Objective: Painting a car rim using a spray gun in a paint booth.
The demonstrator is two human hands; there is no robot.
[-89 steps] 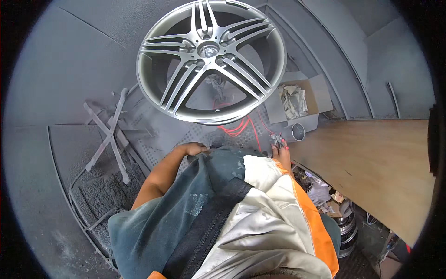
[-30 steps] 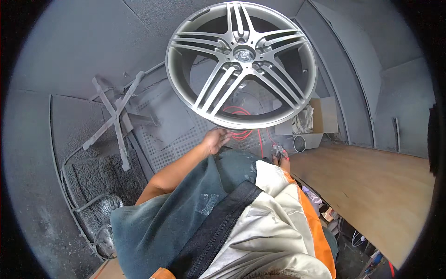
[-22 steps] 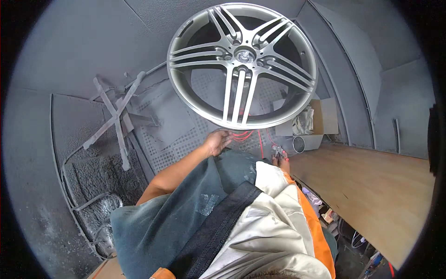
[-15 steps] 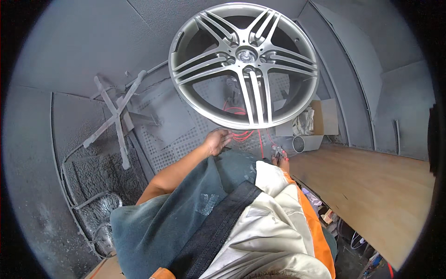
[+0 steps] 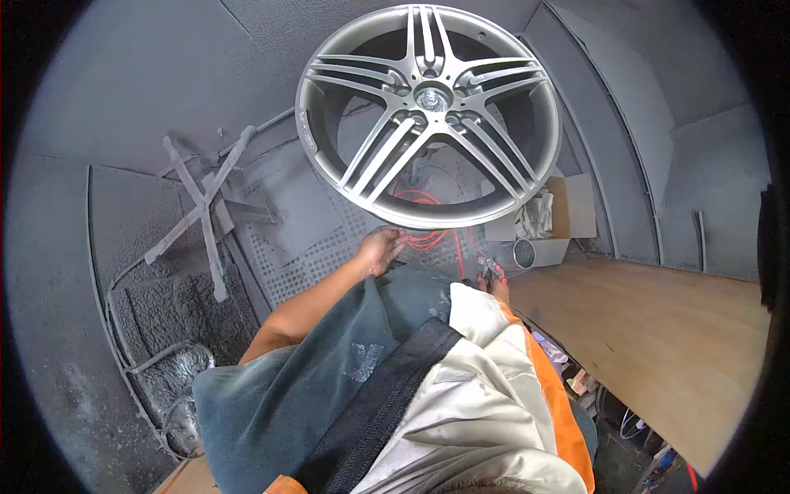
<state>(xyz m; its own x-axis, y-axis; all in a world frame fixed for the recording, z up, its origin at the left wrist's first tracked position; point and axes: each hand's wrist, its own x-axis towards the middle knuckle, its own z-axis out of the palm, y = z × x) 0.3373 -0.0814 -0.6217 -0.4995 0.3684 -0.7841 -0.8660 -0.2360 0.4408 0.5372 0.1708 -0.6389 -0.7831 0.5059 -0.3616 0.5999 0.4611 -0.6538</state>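
Note:
A silver multi-spoke wheel rim [image 5: 448, 130] fills the upper middle, its face toward me. My left hand [image 5: 383, 250] is just below the rim's lower left edge, fingers stretched out and nothing in them; whether it touches the edge I cannot tell. To the right, partly hidden by my clothing, my right hand [image 5: 499, 288] is closed round a small silver spray gun [image 5: 490, 268]. Pale haze hangs beside the gun. Red hose [image 5: 425, 239] lies coiled behind and below the rim, with a strand running toward the right hand.
On the left stands a grey-coated cross-shaped stand [image 5: 206, 202]. A cardboard box [image 5: 576, 206] with crumpled paper and a white cylinder [image 5: 524, 253] are beyond my right hand. A wooden board [image 5: 642, 321] spans the right. Grey booth walls [image 5: 148, 90] surround the space.
The wheel rim has turned counterclockwise: its spokes have shifted and the mark on its left edge has moved down. Both hands stay in nearly the same place.

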